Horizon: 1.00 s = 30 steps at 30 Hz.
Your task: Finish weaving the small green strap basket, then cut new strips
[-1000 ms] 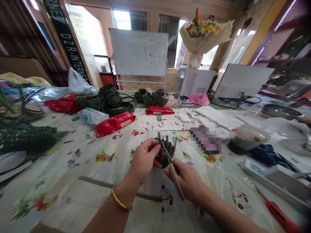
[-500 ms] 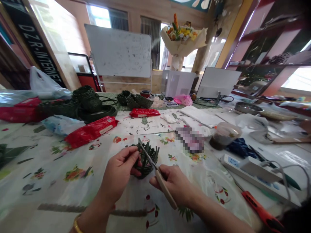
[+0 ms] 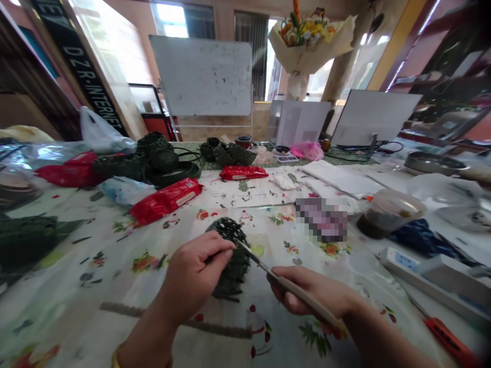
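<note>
My left hand is closed around a small dark green woven basket, holding it tipped on its side just above the flowered tablecloth. In my right hand I grip a tool with a pale wooden handle and a thin metal blade. The blade tip points left and touches the basket's weave. A gold bangle shows at my left wrist near the bottom edge.
Red packets and more green woven pieces lie at the back left. A lidded plastic tub, a white power strip and an orange-handled tool sit to the right. A whiteboard and a flower bouquet stand behind.
The basket has been turned from opening-up onto its side. The tool has tilted from steep to nearly level, its tip against the weave. My right hand has moved to the right.
</note>
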Available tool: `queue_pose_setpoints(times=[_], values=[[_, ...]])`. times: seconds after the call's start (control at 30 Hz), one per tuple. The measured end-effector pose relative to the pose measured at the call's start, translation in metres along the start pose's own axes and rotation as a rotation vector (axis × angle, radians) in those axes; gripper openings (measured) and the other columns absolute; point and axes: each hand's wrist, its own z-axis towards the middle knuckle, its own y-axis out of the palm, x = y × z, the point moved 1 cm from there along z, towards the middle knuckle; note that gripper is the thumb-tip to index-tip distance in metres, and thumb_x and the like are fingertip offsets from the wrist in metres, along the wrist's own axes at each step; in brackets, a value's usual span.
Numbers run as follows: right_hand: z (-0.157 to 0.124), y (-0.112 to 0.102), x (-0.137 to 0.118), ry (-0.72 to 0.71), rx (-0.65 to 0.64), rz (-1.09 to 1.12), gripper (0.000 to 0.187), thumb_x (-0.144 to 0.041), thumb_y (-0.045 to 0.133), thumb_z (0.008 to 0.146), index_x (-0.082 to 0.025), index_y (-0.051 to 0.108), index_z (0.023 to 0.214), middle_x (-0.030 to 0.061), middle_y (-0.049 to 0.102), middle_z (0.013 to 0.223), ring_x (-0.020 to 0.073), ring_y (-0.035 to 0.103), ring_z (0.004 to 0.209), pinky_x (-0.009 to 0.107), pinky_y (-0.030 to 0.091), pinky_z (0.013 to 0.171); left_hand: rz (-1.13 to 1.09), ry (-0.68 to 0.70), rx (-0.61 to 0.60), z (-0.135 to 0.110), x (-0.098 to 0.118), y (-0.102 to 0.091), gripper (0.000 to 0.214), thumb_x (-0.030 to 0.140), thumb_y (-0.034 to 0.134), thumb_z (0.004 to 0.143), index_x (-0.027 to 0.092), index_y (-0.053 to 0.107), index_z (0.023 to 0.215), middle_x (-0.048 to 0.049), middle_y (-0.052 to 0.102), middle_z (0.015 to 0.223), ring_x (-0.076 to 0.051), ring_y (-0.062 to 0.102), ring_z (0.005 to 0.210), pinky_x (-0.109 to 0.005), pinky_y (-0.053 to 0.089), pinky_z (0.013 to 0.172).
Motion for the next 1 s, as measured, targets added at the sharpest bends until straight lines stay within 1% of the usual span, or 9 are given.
queue_pose_setpoints(times=[0.07,0.13,0.27,0.33,0.47,0.57,0.67,0.8,1.0], values=[[-0.0026,-0.0001,0.0019,-0.018,-0.057,0.116,0.047,-0.063,0.055,0.074,-0.018,0.042,0.074,-0.0041,0.038,0.065,0.0072,0.033,0.055,0.019,0.03,0.047,-0.025,0.01,-0.061,-0.0008,0.0037,0.0009,0.017,0.02,0.054,0.081,0.019,0.071,0.079,-0.0022,0.066,0.077,-0.013,0.061,0.071,-0.022,0.047,0.064],[-0.0052,-0.0006,0.0034,-0.024,-0.114,0.203,0.057,-0.074,0.048,0.072,-0.018,0.041,0.075,-0.004,0.038,0.063,0.0067,0.033,0.053,0.019,0.029,0.045,-0.053,0.007,-0.098,-0.0014,0.0051,0.0012,0.017,0.018,0.053,0.082,0.018,0.071,0.08,-0.0024,0.065,0.075,-0.012,0.06,0.069,-0.023,0.046,0.063],[-0.0077,-0.0031,0.0025,-0.06,-0.186,0.203,0.062,-0.078,0.041,0.073,-0.017,0.043,0.076,-0.0026,0.042,0.062,0.0081,0.039,0.052,0.022,0.032,0.047,-0.074,0.014,-0.1,-0.0021,0.0055,0.0011,0.016,0.016,0.054,0.082,0.017,0.07,0.079,-0.0019,0.063,0.074,-0.011,0.058,0.067,-0.023,0.044,0.062],[-0.0071,-0.0041,0.0004,-0.038,-0.167,0.156,0.063,-0.079,0.041,0.072,-0.016,0.045,0.079,-0.002,0.042,0.065,0.0083,0.037,0.054,0.022,0.031,0.048,-0.077,0.017,-0.073,-0.0017,0.0058,0.0012,0.015,0.015,0.054,0.082,0.016,0.069,0.078,-0.0019,0.063,0.074,-0.011,0.058,0.068,-0.022,0.044,0.063],[-0.0048,-0.0041,-0.0034,-0.001,-0.098,0.005,0.059,-0.075,0.044,0.074,-0.016,0.046,0.082,-0.0014,0.041,0.071,0.0093,0.033,0.061,0.021,0.029,0.05,-0.059,0.016,-0.057,-0.0008,0.0072,0.001,0.014,0.014,0.055,0.081,0.015,0.066,0.073,-0.0014,0.062,0.072,-0.011,0.057,0.068,-0.023,0.043,0.064],[-0.0044,-0.0033,-0.0019,0.027,-0.092,0.004,0.053,-0.07,0.046,0.076,-0.017,0.045,0.079,-0.0026,0.039,0.069,0.0092,0.031,0.06,0.022,0.027,0.05,-0.052,0.018,-0.087,-0.0008,0.0078,0.0003,0.015,0.014,0.055,0.082,0.015,0.066,0.071,-0.0011,0.061,0.069,-0.01,0.056,0.066,-0.023,0.042,0.062],[-0.0049,-0.0031,0.001,0.081,-0.062,-0.001,0.043,-0.06,0.052,0.078,-0.017,0.044,0.076,-0.0035,0.037,0.068,0.0093,0.03,0.06,0.022,0.026,0.051,-0.059,0.023,-0.103,-0.0007,0.0077,-0.0003,0.016,0.014,0.055,0.082,0.015,0.066,0.071,-0.0014,0.06,0.07,-0.01,0.056,0.066,-0.023,0.043,0.062],[-0.0054,-0.0043,0.0004,0.129,0.009,-0.081,0.033,-0.047,0.055,0.08,-0.018,0.042,0.071,-0.0041,0.036,0.066,0.0098,0.03,0.061,0.023,0.027,0.053,-0.067,0.038,-0.1,-0.0001,0.0078,-0.0003,0.016,0.013,0.055,0.081,0.014,0.066,0.07,-0.0014,0.06,0.068,-0.01,0.056,0.065,-0.022,0.043,0.061],[-0.0079,-0.0061,-0.0015,0.164,0.082,-0.093,0.034,-0.043,0.061,0.078,-0.018,0.041,0.066,-0.0053,0.034,0.063,0.0088,0.03,0.059,0.022,0.025,0.051,-0.079,0.033,-0.056,0.0007,0.0067,-0.0008,0.012,0.012,0.059,0.078,0.015,0.069,0.072,-0.0023,0.065,0.071,-0.011,0.059,0.067,-0.023,0.046,0.063]])
